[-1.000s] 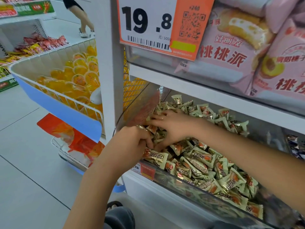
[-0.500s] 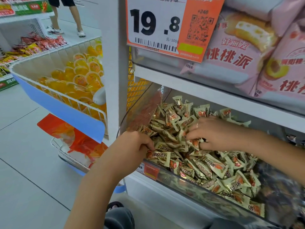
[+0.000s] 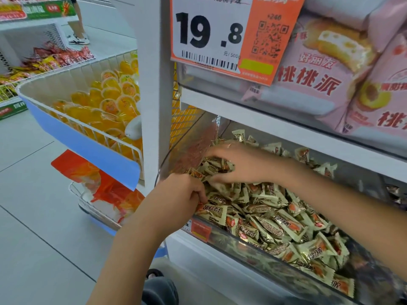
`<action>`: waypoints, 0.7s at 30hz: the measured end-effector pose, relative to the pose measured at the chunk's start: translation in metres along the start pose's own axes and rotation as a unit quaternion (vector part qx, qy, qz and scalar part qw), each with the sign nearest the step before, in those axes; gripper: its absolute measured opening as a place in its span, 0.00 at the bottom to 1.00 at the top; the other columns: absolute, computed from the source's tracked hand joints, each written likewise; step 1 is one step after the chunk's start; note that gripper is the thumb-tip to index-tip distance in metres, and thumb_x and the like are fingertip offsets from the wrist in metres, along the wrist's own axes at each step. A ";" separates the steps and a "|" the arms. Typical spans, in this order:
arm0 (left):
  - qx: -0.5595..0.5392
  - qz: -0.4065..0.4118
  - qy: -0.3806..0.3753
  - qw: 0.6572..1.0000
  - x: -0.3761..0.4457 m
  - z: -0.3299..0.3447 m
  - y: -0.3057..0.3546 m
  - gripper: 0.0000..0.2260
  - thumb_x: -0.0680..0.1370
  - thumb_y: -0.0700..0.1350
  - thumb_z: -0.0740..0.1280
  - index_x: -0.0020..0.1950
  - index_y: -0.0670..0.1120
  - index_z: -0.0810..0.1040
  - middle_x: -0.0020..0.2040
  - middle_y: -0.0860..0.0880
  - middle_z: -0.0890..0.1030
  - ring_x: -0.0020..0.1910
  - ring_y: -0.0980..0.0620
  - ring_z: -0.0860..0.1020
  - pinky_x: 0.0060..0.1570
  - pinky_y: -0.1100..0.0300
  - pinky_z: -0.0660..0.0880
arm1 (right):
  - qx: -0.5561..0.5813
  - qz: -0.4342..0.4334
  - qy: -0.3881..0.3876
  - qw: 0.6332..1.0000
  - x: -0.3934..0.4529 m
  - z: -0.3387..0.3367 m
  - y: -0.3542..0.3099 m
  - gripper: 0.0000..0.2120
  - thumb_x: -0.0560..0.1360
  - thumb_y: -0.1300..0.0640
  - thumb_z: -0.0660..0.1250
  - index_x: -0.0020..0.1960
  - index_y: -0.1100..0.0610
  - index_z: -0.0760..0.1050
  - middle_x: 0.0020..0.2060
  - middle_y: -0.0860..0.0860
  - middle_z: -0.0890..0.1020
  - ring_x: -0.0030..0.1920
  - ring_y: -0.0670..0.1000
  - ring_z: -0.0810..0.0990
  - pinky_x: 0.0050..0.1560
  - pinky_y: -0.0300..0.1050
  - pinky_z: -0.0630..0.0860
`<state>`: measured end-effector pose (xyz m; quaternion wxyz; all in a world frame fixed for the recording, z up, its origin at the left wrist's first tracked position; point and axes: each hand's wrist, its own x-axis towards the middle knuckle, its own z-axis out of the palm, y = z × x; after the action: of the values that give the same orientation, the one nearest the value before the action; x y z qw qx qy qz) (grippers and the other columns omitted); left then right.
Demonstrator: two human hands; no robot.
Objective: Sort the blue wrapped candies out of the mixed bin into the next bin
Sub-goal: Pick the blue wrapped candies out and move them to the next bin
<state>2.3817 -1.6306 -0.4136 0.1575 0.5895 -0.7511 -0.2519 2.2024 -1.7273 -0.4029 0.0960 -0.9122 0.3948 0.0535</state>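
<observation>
Head view: a clear plastic bin (image 3: 259,245) on a white shelf is heaped with cream-and-orange wrapped candies (image 3: 275,219). No blue wrapper can be made out among them. At the far right edge a darker neighbouring compartment (image 3: 396,194) shows, its contents too blurred to tell.

Both hands are in the bin's left end. The left hand (image 3: 182,192) rests over the front lip, fingers curled down into the pile, pinching at a wrapper by the fingertips; which piece it grasps I cannot tell. The right hand (image 3: 240,164) reaches across from the right, palm down, fingers and thumb curled round a small clump of candies (image 3: 218,165) near the bin's clear left wall.

Above the bin a second shelf holds pink snack packs (image 3: 326,69), and a white-and-orange price tag (image 3: 220,36) reading 19.8 hangs in front of them. A small orange label (image 3: 200,230) sits on the bin's front. Left of the white upright post (image 3: 152,84), a wire basket (image 3: 72,115) with a blue front panel holds yellow jelly cups (image 3: 110,100); a lower basket (image 3: 99,208) holds orange packets. Another person's legs (image 3: 77,25) stand on the grey floor (image 3: 33,216) at top left.
</observation>
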 end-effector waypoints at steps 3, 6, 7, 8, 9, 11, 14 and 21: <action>-0.011 -0.002 -0.002 1.000 0.000 0.001 -0.002 0.16 0.75 0.35 0.58 0.44 0.51 0.83 0.45 0.54 0.82 0.42 0.56 0.78 0.46 0.55 0.77 | -0.011 -0.005 -0.100 0.995 0.016 0.023 0.003 0.25 0.78 0.44 0.58 0.74 0.49 0.61 0.72 0.50 0.65 0.70 0.53 0.66 0.68 0.49 0.65; -0.014 0.001 -0.001 1.000 0.001 0.002 -0.005 0.16 0.75 0.35 0.58 0.43 0.51 0.83 0.45 0.54 0.82 0.42 0.56 0.79 0.45 0.55 0.77 | 0.012 -0.009 -0.104 0.994 -0.005 0.030 0.008 0.20 0.79 0.45 0.53 0.61 0.53 0.76 0.58 0.51 0.78 0.54 0.50 0.78 0.58 0.48 0.74; -0.011 -0.001 -0.002 1.000 0.002 0.001 -0.005 0.16 0.75 0.35 0.58 0.43 0.51 0.83 0.45 0.53 0.82 0.42 0.56 0.79 0.45 0.56 0.77 | 0.012 -0.018 -0.109 0.994 -0.017 0.030 0.008 0.21 0.79 0.44 0.52 0.58 0.53 0.77 0.56 0.50 0.79 0.52 0.48 0.79 0.58 0.47 0.75; -0.010 -0.002 -0.003 1.000 0.002 0.001 -0.004 0.16 0.76 0.35 0.58 0.43 0.51 0.82 0.45 0.53 0.81 0.41 0.56 0.78 0.44 0.58 0.77 | 0.020 -0.021 -0.123 0.992 -0.029 0.028 0.008 0.21 0.79 0.44 0.51 0.59 0.52 0.77 0.58 0.48 0.79 0.55 0.47 0.78 0.62 0.46 0.73; -0.010 -0.003 -0.004 1.000 0.002 0.001 -0.003 0.16 0.76 0.35 0.58 0.43 0.50 0.82 0.45 0.53 0.81 0.41 0.57 0.78 0.43 0.59 0.77 | 0.022 -0.021 -0.139 0.990 -0.042 0.024 0.007 0.20 0.80 0.44 0.51 0.62 0.51 0.76 0.63 0.47 0.76 0.60 0.45 0.76 0.67 0.44 0.69; -0.008 -0.004 -0.003 1.000 0.003 0.001 0.000 0.16 0.75 0.34 0.57 0.42 0.50 0.81 0.44 0.53 0.81 0.39 0.57 0.78 0.42 0.61 0.76 | 0.019 -0.021 -0.170 0.985 -0.059 0.015 0.004 0.19 0.81 0.45 0.52 0.67 0.49 0.71 0.69 0.43 0.69 0.67 0.41 0.68 0.72 0.40 0.58; 0.007 -0.003 0.004 1.000 0.004 0.003 0.004 0.15 0.75 0.34 0.56 0.41 0.49 0.80 0.44 0.52 0.81 0.40 0.54 0.77 0.42 0.59 0.75 | 0.072 0.012 -0.210 0.975 -0.059 0.002 0.002 0.18 0.81 0.48 0.54 0.66 0.50 0.72 0.57 0.40 0.78 0.53 0.31 0.73 0.59 0.31 0.70; 0.032 -0.002 0.010 0.999 0.009 0.007 0.007 0.16 0.74 0.34 0.56 0.42 0.49 0.81 0.44 0.52 0.81 0.43 0.52 0.77 0.50 0.54 0.74 | 0.155 0.129 0.049 0.978 -0.013 0.004 0.023 0.07 0.75 0.49 0.67 0.47 0.52 0.74 0.38 0.49 0.80 0.37 0.50 0.82 0.37 0.47 0.79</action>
<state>2.3696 -1.6370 -0.4163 0.1456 0.5981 -0.7562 -0.2220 2.1767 -1.7331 -0.4077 0.2088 -0.8292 0.5169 -0.0416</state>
